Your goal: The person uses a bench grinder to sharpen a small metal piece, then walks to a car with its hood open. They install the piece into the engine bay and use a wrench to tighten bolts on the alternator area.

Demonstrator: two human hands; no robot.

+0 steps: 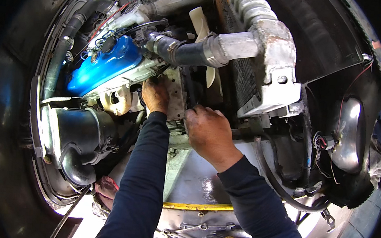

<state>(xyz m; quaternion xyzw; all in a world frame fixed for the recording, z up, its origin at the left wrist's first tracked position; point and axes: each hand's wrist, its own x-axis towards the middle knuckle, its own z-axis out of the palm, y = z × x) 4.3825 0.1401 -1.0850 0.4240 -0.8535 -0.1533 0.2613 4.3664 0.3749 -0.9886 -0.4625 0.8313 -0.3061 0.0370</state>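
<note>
Both bare hands reach into an engine bay, past dark sleeves. The pale flat metal plate (175,90) between them sits just off the middle of the view, toward 11 o'clock. The left hand (155,97) is at the plate's 9 o'clock edge, fingers curled and partly out of sight, so whether they grip anything cannot be told. The right hand (208,130), at the plate's 5 o'clock corner, has its knuckles up and its fingers bent under; what it holds, if anything, is hidden too. From the left hand, a bright blue engine cover (109,65) lies at 10 o'clock, a dark round canister (82,128) at 8 o'clock, and a clamped black hose (186,52) at 1 o'clock. From the right hand, a pale fan blade (211,78) stands at 12 o'clock, while a cast metal housing (276,49) is at 1 o'clock, joined to that hose. A shiny rounded metal part (349,136) sits at 3 o'clock, and a curved dark hose (271,181) bends round at 4 o'clock. Toward 6 o'clock runs a yellow strip (199,207), with several wrenches (195,227) lying beyond it.
</note>
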